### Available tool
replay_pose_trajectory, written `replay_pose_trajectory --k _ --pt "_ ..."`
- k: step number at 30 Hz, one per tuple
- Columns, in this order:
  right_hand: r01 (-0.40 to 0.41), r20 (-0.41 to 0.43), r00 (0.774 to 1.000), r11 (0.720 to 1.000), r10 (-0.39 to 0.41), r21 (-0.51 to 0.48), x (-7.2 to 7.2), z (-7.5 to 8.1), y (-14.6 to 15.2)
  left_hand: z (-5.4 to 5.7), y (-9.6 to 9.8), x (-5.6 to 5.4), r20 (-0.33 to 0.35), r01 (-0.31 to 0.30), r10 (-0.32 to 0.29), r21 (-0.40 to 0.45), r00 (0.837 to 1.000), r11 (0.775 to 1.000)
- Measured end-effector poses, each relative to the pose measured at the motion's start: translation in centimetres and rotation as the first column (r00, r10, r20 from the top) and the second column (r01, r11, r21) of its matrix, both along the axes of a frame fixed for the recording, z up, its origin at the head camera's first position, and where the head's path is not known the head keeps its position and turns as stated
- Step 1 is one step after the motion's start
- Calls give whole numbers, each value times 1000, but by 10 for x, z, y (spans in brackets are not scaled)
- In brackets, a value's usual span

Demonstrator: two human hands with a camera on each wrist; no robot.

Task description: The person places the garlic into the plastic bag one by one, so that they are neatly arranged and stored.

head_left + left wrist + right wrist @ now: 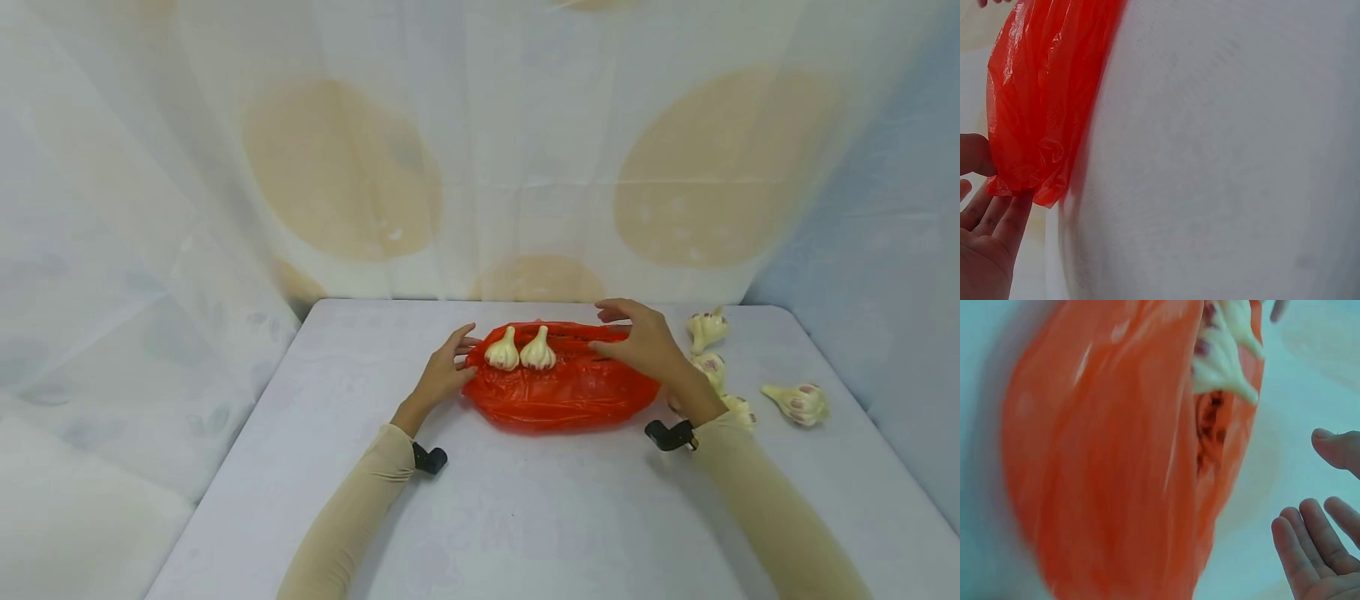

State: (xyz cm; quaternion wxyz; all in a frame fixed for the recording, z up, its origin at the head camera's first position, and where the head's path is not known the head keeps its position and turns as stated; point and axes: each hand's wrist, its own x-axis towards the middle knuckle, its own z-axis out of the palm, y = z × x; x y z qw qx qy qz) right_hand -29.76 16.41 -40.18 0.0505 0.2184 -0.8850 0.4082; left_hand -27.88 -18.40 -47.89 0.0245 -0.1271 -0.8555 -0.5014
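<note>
"What's the left hand [440,372] doing?"
"Touching the red bag [562,400], lying by the white desk's [525,525] far edge; plastic is hiding its fingertips, so I can't tell if they're pinching."
"And the right hand [647,337]?"
"Hovering spread near the bag's right end."
"Garlic?"
"Two bulbs [538,353] are resting at its mouth; the right wrist [697,397] is partly covering others toward the right edge. Spotted cloth [345,179] is hanging behind."

head: looks forward and down from above table [525,517], farthest back | left wrist: faces red bag [1035,94] close up, turned sideways | right wrist: faces same bag, nearer, also sideways | shares bag across all three, garlic bulbs [1229,372] between head and right wrist
</note>
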Motion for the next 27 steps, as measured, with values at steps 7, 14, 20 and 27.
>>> replay_pose_trajectory --k 7,14,20,27 --pt "77 -16 997 997 -77 6 5 5 37 1 -2 -1 6 -1 1 -3 1000 1000" --pt "171 -20 985 985 -170 40 16 11 72 -2 -3 -2 8 3 -3 -10 1000 1000" --pt "237 -24 971 966 -236 106 18 9 104 -3 -3 -2 4 5 -5 -15 1000 1000" --pt "187 -137 979 936 -152 298 16 15 140 -3 -4 -3 -5 9 -9 -16 1000 1000"
